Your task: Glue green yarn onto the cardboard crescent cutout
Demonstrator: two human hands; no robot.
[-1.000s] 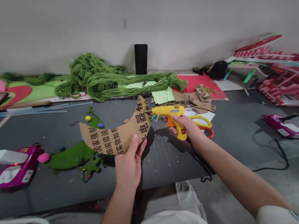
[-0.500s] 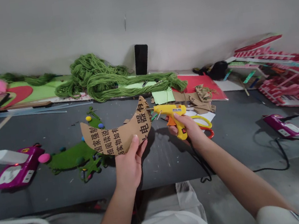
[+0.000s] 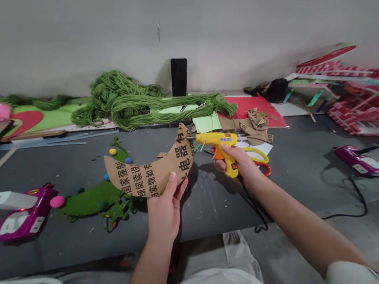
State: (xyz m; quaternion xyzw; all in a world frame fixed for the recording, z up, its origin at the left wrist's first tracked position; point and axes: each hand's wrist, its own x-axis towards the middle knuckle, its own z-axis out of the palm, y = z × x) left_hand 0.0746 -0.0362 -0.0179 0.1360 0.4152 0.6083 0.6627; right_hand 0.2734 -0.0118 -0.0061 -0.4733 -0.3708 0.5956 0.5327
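Note:
My left hand (image 3: pixel 165 209) pinches the lower edge of a crescent-shaped piece of cardboard (image 3: pixel 158 172) printed with black characters. Wrapped round the grip of a yellow hot glue gun (image 3: pixel 220 144), my right hand (image 3: pixel 239 161) holds its nozzle against or very close to the crescent's right edge, near the upper tip. Whether glue is coming out cannot be made out. The gun's black cord hangs below my right wrist. Behind that hand lie scissors (image 3: pixel 258 155) with yellow and red handles. A green felt piece with coloured pom-poms (image 3: pixel 90 198) lies left of the cardboard, partly covered by it.
Green yarn (image 3: pixel 127 99) is heaped at the back, with a phone (image 3: pixel 179 76) leaning on the wall. Cardboard scraps (image 3: pixel 254 128) lie on a red sheet (image 3: pixel 275 112). Purple power strips stand left (image 3: pixel 25 214) and right (image 3: pixel 359 159). Pink striped pieces (image 3: pixel 370 102) fill the right end.
Almost nothing differs. The cardboard crescent and the glue gun sit very slightly further right and lower in view, the nozzle still at the crescent's right edge.

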